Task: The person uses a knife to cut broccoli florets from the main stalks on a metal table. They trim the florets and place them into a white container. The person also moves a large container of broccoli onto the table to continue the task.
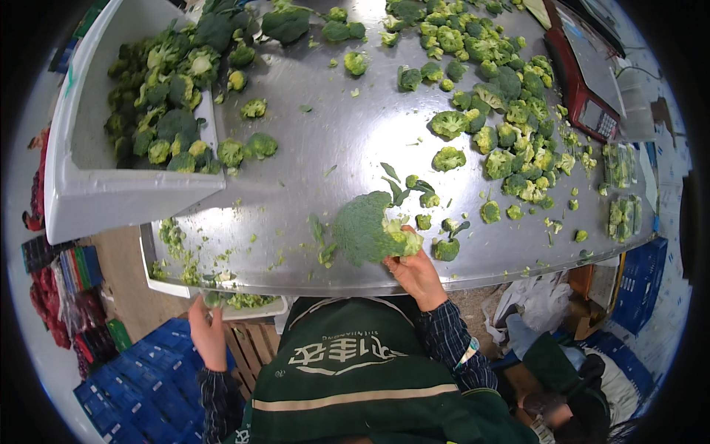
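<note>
My right hand grips a large broccoli head by its pale cut stem, just inside the front edge of the steel table. The dome of the head points left. Small florets and loose leaves lie just beyond it. Off the table's front edge, my left hand is over a white bin with green trimmings inside. Its fingers are slightly blurred against the greens, so whether they hold a scrap is unclear.
A tilted white foam box full of broccoli stands at the left. Many florets are heaped at the right, near a red weighing scale and clear packs of florets. Blue crates stand on the floor at lower left.
</note>
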A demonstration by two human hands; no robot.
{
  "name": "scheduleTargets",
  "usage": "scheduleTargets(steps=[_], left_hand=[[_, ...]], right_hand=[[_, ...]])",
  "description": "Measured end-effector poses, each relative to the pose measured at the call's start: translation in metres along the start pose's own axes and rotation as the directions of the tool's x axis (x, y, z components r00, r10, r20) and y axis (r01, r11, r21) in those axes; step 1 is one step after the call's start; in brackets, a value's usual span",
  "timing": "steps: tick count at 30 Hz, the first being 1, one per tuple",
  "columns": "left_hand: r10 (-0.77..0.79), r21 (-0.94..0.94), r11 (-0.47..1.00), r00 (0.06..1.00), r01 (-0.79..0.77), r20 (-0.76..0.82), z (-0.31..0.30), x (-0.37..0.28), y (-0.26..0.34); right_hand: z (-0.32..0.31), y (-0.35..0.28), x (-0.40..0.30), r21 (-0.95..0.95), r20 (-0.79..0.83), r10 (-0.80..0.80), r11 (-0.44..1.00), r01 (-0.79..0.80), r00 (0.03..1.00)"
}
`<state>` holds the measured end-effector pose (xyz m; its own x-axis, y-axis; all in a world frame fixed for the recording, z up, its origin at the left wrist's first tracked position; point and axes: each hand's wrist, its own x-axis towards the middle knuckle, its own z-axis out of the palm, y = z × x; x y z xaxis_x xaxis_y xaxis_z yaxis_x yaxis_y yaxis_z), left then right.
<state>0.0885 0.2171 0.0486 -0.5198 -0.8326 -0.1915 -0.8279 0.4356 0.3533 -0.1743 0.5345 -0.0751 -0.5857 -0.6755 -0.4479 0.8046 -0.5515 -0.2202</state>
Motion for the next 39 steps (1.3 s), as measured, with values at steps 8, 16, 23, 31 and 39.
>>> scheduleTargets(steps=[8, 16, 23, 31, 39], left_hand=[[0.394, -0.747, 0.271, 0.638, 0.608, 0.662, 0.08, 0.037, 0.163], [0.608, -0.764, 0.434, 0.471, 0.477, 0.64, 0.081, 0.055, 0.249], [0.719, -0.782, 0.546, 0.31, 0.3, 0.622, 0.082, 0.026, 0.33], [0.697, -0.767, 0.584, 0.32, 0.268, 0.642, 0.112, 0.009, 0.384], [0.934, -0.371, 0.31, 0.207, -0.876, 0.291, 0.141, 0.003, 0.355]], right_hand=[[-0.001, 0.038, 0.01, 0.405, 0.113, 0.225, 0.879, -0.251, 0.968], [0.041, -0.028, -0.011, -0.685, -0.012, -0.128, 0.723, 0.085, 0.992], [0.069, -0.068, -0.021, -0.873, 0.076, -0.584, 0.352, 0.337, 0.808], [0.039, -0.081, -0.065, -0.641, -0.094, -0.524, 0.682, 0.351, 0.847], [0.039, -0.13, -0.097, -0.432, -0.339, -0.365, 0.879, 0.202, 0.867]])
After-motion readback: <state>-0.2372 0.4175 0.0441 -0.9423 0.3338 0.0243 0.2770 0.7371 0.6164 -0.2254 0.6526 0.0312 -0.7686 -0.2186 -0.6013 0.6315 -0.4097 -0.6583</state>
